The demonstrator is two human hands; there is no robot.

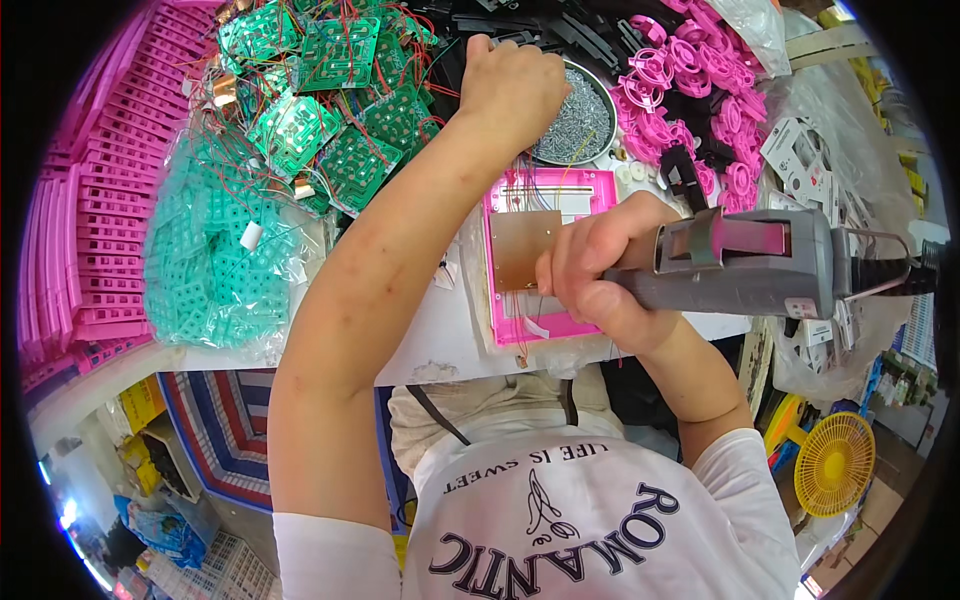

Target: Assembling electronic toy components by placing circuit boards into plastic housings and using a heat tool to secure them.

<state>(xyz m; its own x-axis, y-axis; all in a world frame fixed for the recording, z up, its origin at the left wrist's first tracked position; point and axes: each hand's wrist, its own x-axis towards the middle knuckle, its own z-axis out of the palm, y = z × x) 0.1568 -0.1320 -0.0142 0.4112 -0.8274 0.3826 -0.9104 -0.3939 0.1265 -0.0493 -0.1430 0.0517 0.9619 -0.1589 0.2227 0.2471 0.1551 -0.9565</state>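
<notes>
My right hand (615,265) is wrapped round a grey electric screwdriver (740,275) with a metal hook on its body and a black cord. Its driving tip is hidden behind my fingers. Below that hand lies a pink plastic housing (503,315), with a brown circuit board (525,240) and thin wires in it. My left hand (515,90) reaches to the far side, fingers curled, over the left edge of a round dish of small metal screws (578,120). Its fingertips are turned away, and whatever they hold is hidden.
Green circuit boards (340,55) with red wires are heaped at far left, beside a clear bag of teal pieces (220,260). Pink panels (110,200) are stacked leftmost. Pink ring-shaped parts (690,65) and black strips (560,30) lie far back. A yellow fan (835,463) stands at right.
</notes>
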